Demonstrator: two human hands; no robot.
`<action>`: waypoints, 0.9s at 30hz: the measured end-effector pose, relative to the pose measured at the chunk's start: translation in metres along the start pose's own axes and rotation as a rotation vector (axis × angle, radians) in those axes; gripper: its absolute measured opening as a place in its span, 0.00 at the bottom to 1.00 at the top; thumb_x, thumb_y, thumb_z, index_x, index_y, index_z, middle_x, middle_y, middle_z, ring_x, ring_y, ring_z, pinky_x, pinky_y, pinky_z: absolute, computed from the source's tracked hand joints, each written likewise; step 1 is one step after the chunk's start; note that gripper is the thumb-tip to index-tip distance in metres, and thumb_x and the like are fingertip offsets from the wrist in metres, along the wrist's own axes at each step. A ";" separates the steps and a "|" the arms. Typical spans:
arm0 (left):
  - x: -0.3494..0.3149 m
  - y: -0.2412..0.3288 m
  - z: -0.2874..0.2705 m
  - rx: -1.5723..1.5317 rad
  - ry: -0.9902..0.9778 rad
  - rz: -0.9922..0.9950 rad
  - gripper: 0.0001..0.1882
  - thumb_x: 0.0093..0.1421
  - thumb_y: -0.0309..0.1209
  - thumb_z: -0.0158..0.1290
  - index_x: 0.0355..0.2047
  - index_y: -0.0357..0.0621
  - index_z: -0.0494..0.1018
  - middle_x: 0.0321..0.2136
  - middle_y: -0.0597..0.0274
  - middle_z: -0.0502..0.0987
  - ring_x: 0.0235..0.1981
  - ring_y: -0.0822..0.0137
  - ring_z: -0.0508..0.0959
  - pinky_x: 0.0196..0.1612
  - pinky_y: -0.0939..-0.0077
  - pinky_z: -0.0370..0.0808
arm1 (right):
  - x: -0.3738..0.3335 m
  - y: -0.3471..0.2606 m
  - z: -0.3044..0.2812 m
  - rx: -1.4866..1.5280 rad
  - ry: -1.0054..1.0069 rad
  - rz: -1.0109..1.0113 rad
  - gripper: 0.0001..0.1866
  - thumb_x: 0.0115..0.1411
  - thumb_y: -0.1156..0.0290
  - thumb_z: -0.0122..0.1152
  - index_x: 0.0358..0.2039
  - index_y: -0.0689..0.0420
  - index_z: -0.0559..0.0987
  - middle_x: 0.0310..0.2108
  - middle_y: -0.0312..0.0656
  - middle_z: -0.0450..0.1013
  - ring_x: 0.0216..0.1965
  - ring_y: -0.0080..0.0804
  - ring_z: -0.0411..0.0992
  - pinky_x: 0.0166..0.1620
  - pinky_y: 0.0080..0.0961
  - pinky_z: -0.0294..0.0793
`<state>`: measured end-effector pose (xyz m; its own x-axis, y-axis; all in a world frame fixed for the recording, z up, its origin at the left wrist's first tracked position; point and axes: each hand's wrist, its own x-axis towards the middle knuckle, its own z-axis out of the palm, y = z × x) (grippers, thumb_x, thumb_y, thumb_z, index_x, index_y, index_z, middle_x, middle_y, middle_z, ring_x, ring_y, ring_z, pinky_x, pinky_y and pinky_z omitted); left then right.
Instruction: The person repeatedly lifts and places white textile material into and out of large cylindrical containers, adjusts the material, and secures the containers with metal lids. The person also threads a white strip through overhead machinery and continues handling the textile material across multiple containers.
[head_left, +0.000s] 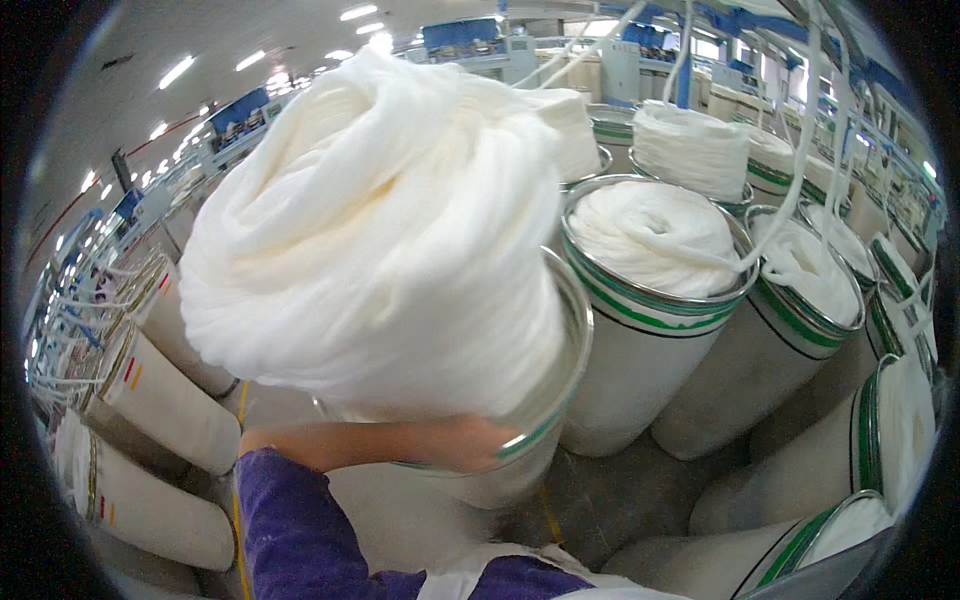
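Observation:
A big, loose mound of white sliver rises high above the sliver can in front of me. It leans over the can's left side and hides most of the mouth. From the lower left, my left forearm in a purple sleeve reaches across the near side of this can. My left hand is at the metal rim, under the sliver. Motion smears its fingers, so I cannot make out whether they grip the rim. My right hand does not show.
To the right stands a green-banded can with coiled sliver at its top. Several similar cans crowd behind it and along the right. More cans line the left beside a yellow floor line. Strands of sliver hang at upper right.

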<state>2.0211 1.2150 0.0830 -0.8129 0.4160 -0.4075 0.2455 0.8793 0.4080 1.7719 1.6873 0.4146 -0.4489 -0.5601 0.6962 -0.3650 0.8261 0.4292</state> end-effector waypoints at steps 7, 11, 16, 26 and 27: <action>-0.064 0.011 0.041 0.139 -0.068 0.342 0.30 0.62 0.40 0.45 0.61 0.42 0.52 0.32 0.40 0.74 0.33 0.44 0.76 0.36 0.53 0.73 | -0.112 -0.325 0.042 0.656 -0.444 -0.932 0.27 0.54 0.46 0.58 0.47 0.52 0.71 0.47 0.43 0.68 0.50 0.37 0.67 0.53 0.34 0.68; -0.116 0.007 0.069 0.050 -0.074 0.291 0.28 0.63 0.42 0.44 0.59 0.42 0.55 0.36 0.43 0.75 0.37 0.47 0.76 0.41 0.54 0.72 | -0.210 -0.437 0.011 0.919 -0.418 -0.739 0.24 0.55 0.42 0.55 0.30 0.54 0.72 0.22 0.39 0.68 0.26 0.38 0.70 0.27 0.31 0.71; -0.154 -0.045 0.068 -0.037 0.008 0.242 0.26 0.62 0.44 0.45 0.56 0.44 0.58 0.38 0.46 0.75 0.40 0.48 0.75 0.44 0.52 0.70 | -0.274 -0.465 -0.054 0.846 -0.121 -0.428 0.25 0.51 0.44 0.59 0.17 0.51 0.63 0.14 0.33 0.59 0.16 0.28 0.62 0.19 0.23 0.63; -0.127 -0.117 0.001 -0.055 0.484 0.111 0.23 0.59 0.47 0.47 0.50 0.50 0.65 0.42 0.52 0.74 0.45 0.50 0.73 0.49 0.49 0.64 | -0.352 -0.525 -0.181 0.512 -0.046 -0.003 0.26 0.51 0.41 0.57 0.16 0.50 0.65 0.12 0.31 0.59 0.14 0.26 0.62 0.16 0.23 0.61; -0.117 -0.114 0.000 -0.051 0.517 0.141 0.22 0.59 0.47 0.48 0.50 0.50 0.66 0.43 0.52 0.74 0.45 0.50 0.73 0.50 0.49 0.63 | -0.360 -0.526 -0.193 0.474 -0.019 0.026 0.27 0.52 0.41 0.56 0.14 0.50 0.62 0.11 0.31 0.57 0.13 0.26 0.61 0.16 0.23 0.60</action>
<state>2.0882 1.0659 0.0844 -0.9310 0.3497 0.1043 0.3557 0.8054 0.4741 2.2824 1.4659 0.0493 -0.4760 -0.5445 0.6907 -0.6834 0.7233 0.0992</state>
